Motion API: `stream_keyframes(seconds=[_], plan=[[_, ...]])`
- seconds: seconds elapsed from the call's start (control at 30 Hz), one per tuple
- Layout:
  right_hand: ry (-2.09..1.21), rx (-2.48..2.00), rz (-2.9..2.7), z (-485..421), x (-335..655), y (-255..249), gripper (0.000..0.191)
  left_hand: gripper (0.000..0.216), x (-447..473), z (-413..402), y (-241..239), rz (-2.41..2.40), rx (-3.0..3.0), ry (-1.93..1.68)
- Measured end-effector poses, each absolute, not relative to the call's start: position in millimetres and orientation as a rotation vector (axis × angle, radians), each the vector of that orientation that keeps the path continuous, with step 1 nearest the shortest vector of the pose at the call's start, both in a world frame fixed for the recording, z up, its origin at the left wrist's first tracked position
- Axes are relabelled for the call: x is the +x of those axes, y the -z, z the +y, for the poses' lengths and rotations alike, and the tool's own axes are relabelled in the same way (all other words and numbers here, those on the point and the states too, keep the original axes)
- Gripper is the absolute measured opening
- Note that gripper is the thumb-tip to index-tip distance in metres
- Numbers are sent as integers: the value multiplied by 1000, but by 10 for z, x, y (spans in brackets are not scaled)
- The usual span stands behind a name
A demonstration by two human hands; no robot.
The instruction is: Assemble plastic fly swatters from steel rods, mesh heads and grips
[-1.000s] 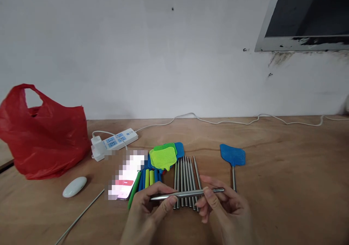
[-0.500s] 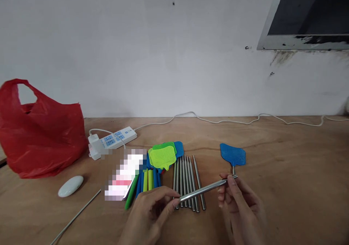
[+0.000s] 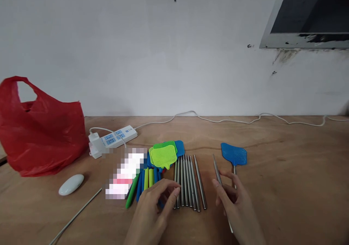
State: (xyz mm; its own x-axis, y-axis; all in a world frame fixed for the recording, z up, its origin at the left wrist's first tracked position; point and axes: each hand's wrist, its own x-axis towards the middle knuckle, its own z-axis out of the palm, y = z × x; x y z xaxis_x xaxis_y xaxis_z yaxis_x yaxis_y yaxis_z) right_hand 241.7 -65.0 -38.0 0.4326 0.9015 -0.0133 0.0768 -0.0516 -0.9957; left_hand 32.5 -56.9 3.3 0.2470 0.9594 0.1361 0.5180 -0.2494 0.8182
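My right hand (image 3: 234,201) pinches a slim silver metal rod (image 3: 217,170) between thumb and fingers, its thin tip pointing up and away. Beneath that hand lies a blue fly swatter (image 3: 233,154); its thin shaft is partly hidden by my fingers. My left hand (image 3: 156,205) has let its thumb and forefinger come apart slightly, with nothing seen between them. It hovers at the near left end of a row of several metal rods (image 3: 188,183). Coloured grip tubes (image 3: 146,179) lie behind it, partly covered. Beyond them is a stack of fly swatter heads (image 3: 163,156) in yellow-green, green and blue.
On the left stand a red plastic bag (image 3: 43,136) and a white oval object (image 3: 71,184). A thin rod (image 3: 79,214) lies nearby. A blurred-out bright phone-like screen (image 3: 127,176) lies before a white power strip (image 3: 120,136), whose cable (image 3: 226,120) runs along the wall.
My left hand has let go of the metal rod's end. In my right hand, the rod has swung from nearly level to pointing away, and that hand has moved slightly left.
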Motion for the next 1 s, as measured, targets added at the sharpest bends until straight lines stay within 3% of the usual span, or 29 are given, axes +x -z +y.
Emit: stream_keyframes(seconds=[0.13, 0.43, 0.6, 1.0], plan=[[-625, -1563, -1082, -615, 2446, 523, 65, 23, 325, -557, -20, 1367, 1919, -818], [-725, -1632, -1339, -644, 2429, 556, 47, 23, 367, -559, 91, 1404, 2013, -788], [-832, -1519, -1502, -662, 2503, 582, 42, 36, 392, -551, 316, 1362, 2182, -919], [-711, -1627, -1798, -656, 2479, 598, 65, 42, 284, -523, 359, 1505, 2293, -692]])
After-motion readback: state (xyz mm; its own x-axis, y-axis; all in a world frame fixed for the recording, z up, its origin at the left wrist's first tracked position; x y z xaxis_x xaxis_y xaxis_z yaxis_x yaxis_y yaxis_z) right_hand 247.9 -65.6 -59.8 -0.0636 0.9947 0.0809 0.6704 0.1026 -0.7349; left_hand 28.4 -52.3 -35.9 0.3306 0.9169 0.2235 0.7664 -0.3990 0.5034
